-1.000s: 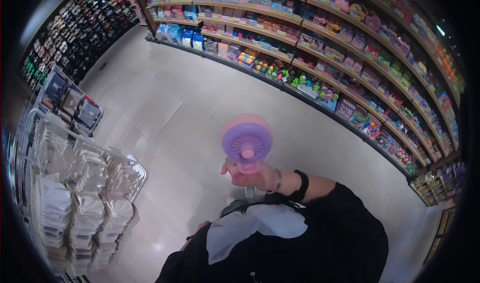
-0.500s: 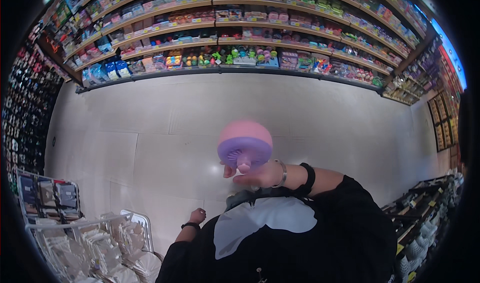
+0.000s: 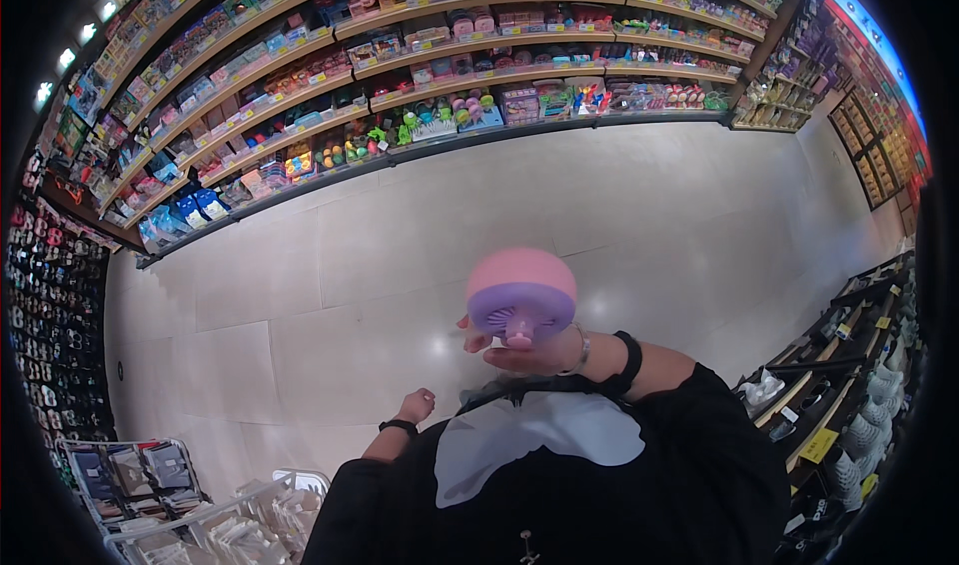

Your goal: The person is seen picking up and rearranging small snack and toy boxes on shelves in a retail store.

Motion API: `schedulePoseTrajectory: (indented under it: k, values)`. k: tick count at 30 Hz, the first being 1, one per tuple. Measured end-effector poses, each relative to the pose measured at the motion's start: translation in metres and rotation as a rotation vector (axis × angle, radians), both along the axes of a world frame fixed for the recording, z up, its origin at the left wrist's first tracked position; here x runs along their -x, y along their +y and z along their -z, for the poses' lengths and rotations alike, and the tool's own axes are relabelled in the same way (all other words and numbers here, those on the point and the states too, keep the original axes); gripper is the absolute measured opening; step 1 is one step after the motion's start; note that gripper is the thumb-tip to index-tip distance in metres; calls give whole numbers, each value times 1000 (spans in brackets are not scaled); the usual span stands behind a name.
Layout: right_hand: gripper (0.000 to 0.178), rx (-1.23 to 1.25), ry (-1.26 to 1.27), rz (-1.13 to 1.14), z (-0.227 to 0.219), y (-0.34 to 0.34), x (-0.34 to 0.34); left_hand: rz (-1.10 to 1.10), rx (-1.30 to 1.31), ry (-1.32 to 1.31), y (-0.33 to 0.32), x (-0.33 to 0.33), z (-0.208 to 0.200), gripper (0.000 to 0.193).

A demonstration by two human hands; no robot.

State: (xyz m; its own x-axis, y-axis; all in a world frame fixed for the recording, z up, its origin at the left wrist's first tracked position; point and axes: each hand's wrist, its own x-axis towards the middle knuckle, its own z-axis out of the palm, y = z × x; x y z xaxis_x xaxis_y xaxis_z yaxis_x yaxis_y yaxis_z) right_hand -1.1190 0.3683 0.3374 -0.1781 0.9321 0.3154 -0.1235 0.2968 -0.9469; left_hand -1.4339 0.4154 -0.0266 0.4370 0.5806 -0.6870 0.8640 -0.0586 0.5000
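Observation:
My right hand is in front of my chest, its fingers closed under a pink and purple mushroom-shaped thing. That thing has a rounded pink top, a ridged purple underside and a small pink knob at its near side; its exact kind is unclear. Part of the right hand is hidden behind it. A silver bracelet and a dark band circle the right wrist and forearm. Lower and to the left hangs my left hand, fingers curled in, a black band at its wrist and nothing visible in it.
Long shelves of colourful boxed toys curve across the far side. Footwear hangs on a wall at the left. Racks of packaged goods stand near left, and a shoe shelf is on the right. Pale tiled floor lies between.
My view has turned, so the shelves tilt and shift left, and more of the shoe shelf shows at right. The right hand still holds the mushroom-shaped thing; the left hand appears slightly higher.

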Motion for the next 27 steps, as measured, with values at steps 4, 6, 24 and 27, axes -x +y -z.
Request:
schedulePoseTrajectory:
  k: [4,6,24,27]
  values:
    - [23,33,14,76,-11,-1,-51,153,-106,7,-15,-4,21,23]
    - [27,-488,-527,277,2,0,-84,108,-79,63,-19,-24,25,24]
    - [28,-161,-58,-170,31,24,-238,141,-174,-205,-5,-266,-57,20]
    - [24,140,128,-256,21,32,-241,37,-299,-153,12,-261,-48,17]
